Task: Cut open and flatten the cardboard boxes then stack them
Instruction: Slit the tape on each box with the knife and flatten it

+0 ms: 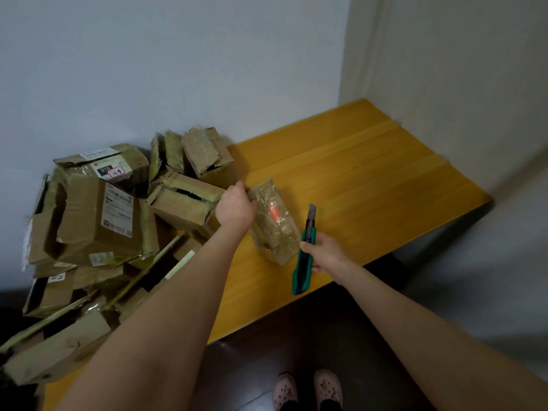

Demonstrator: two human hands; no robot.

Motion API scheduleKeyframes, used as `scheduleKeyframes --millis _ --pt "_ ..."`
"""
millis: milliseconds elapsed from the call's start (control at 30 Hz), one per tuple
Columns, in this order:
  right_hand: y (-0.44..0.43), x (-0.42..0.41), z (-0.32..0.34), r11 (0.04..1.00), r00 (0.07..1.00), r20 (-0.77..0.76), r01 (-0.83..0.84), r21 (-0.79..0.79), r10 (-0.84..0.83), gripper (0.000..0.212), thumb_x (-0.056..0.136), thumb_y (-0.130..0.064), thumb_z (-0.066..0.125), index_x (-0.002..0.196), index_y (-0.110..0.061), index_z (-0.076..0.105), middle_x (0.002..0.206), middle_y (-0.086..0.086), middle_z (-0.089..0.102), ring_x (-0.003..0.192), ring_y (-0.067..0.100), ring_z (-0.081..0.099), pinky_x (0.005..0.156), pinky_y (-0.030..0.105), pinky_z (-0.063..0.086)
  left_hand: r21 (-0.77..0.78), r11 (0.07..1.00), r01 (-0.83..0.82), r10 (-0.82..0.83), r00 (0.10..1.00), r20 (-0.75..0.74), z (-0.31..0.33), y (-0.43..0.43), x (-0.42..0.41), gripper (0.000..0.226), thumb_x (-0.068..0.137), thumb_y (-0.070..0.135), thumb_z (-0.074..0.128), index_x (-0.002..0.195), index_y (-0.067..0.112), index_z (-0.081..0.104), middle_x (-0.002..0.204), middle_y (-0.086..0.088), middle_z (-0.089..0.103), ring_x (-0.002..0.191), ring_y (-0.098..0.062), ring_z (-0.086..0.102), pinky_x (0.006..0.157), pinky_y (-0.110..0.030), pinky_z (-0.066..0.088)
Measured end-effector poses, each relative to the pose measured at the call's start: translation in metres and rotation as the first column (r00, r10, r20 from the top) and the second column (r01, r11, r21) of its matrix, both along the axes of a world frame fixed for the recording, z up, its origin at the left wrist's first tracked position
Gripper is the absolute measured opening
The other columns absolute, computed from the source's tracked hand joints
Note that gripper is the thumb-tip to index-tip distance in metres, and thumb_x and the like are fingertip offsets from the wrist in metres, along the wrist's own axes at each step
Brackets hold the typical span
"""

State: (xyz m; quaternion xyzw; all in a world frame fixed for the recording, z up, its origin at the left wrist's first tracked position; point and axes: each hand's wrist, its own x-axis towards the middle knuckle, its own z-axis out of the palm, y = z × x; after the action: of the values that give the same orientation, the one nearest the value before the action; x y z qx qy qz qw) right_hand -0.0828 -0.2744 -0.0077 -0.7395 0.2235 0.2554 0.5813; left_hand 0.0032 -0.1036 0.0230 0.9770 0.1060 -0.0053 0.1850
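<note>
A small taped cardboard box [274, 223] with an orange sticker lies on the yellow wooden table [370, 179]. My left hand [235, 206] grips its far left end. My right hand [324, 252] holds a green utility knife [305, 256] just right of the box, with the blade out and pointing away from me. The blade is clear of the box. A heap of cardboard boxes [98, 221], torn and partly opened, covers the left part of the table.
White walls close in behind and to the right of the table. The table's near edge runs diagonally, with dark floor below it. My feet in pink slippers [308, 390] stand on that floor.
</note>
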Motion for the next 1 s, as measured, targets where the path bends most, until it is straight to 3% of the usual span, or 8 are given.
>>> scheduleKeyframes --millis 100,233,333,433,633,800,900,1000 --pt "0.017 0.0 -0.007 0.957 0.98 -0.156 0.158 0.244 -0.122 0.03 0.096 -0.025 0.057 0.125 -0.015 0.052 0.118 0.008 0.061 0.098 0.024 0.061 0.075 0.03 0.053 -0.06 0.998 0.024 -0.023 1.0 0.015 0.001 0.002 -0.006 0.034 0.09 0.023 0.063 0.12 0.011 0.056 0.116 -0.007 0.059 0.104 -0.025 0.058 0.078 -0.037 0.052" --pt "0.008 0.02 0.003 0.888 0.926 -0.069 0.376 0.264 -0.371 0.021 0.099 -0.022 0.053 0.117 -0.013 0.05 0.095 0.008 0.06 0.064 0.017 0.056 0.046 0.023 0.044 -0.165 0.986 -0.011 0.021 0.998 0.056 0.007 0.007 -0.013 0.039 0.09 0.024 0.064 0.125 0.011 0.054 0.119 -0.007 0.062 0.106 -0.025 0.06 0.086 -0.041 0.054" --pt "-0.007 0.044 0.023 0.878 0.894 0.054 0.423 0.225 -0.445 0.016 0.1 -0.023 0.05 0.115 -0.018 0.048 0.086 0.004 0.055 0.064 0.016 0.051 0.054 0.027 0.041 -0.226 0.974 -0.011 0.021 0.999 0.042 0.01 0.004 -0.019 0.055 0.092 0.031 0.062 0.141 0.017 0.042 0.121 -0.008 0.063 0.106 -0.027 0.062 0.086 -0.043 0.055" --pt "-0.013 0.059 0.035 0.917 0.91 0.147 0.364 0.164 -0.387 0.023 0.099 -0.026 0.05 0.119 -0.016 0.049 0.099 0.006 0.057 0.075 0.018 0.056 0.055 0.027 0.044 -0.229 0.972 -0.048 0.039 0.998 -0.045 0.002 -0.001 -0.029 0.06 0.096 0.039 0.055 0.148 0.024 0.03 0.122 -0.008 0.062 0.101 -0.027 0.064 0.081 -0.04 0.056" --pt "0.008 0.054 0.02 0.965 0.971 0.073 0.215 0.151 -0.228 0.024 0.098 -0.025 0.05 0.118 -0.011 0.052 0.097 0.004 0.06 0.087 0.02 0.06 0.072 0.035 0.052 -0.066 0.987 -0.146 0.126 0.963 -0.24 -0.02 0.03 -0.041 0.059 0.098 0.032 0.048 0.15 0.022 0.022 0.124 -0.015 0.059 0.104 -0.033 0.062 0.084 -0.043 0.055" --pt "0.032 0.049 0.011 0.977 0.992 -0.015 0.125 0.172 -0.124 0.025 0.101 -0.025 0.045 0.122 -0.013 0.047 0.099 0.003 0.059 0.085 0.019 0.058 0.07 0.034 0.049 0.267 0.952 0.151 -0.05 0.936 -0.35 -0.025 0.026 -0.044 0.084 0.087 0.028 0.069 0.15 0.016 0.016 0.151 -0.014 0.02 0.135 -0.034 0.034 0.099 -0.042 0.045" --pt "0.034 0.048 0.006 0.983 0.994 -0.035 0.111 0.149 -0.107 0.028 0.102 -0.025 0.043 0.127 -0.014 0.046 0.107 0.005 0.057 0.089 0.021 0.056 0.071 0.034 0.047 0.301 0.874 0.382 -0.277 0.9 -0.336 -0.035 0.012 -0.038 0.096 0.083 0.021 0.073 0.153 0.017 0.007 0.16 -0.007 0.008 0.148 -0.03 0.006 0.118 -0.045 0.021" --pt "0.027 0.049 0.004 0.992 0.996 -0.035 0.079 0.101 -0.076 0.032 0.102 -0.025 0.043 0.132 -0.014 0.045 0.11 0.005 0.057 0.094 0.022 0.056 0.074 0.035 0.048 0.274 0.826 0.493 -0.355 0.832 -0.426 -0.042 -0.001 -0.029 0.098 0.087 0.023 0.068 0.154 0.017 -0.003 0.162 -0.001 0.0 0.149 -0.028 -0.001 0.121 -0.045 0.011"
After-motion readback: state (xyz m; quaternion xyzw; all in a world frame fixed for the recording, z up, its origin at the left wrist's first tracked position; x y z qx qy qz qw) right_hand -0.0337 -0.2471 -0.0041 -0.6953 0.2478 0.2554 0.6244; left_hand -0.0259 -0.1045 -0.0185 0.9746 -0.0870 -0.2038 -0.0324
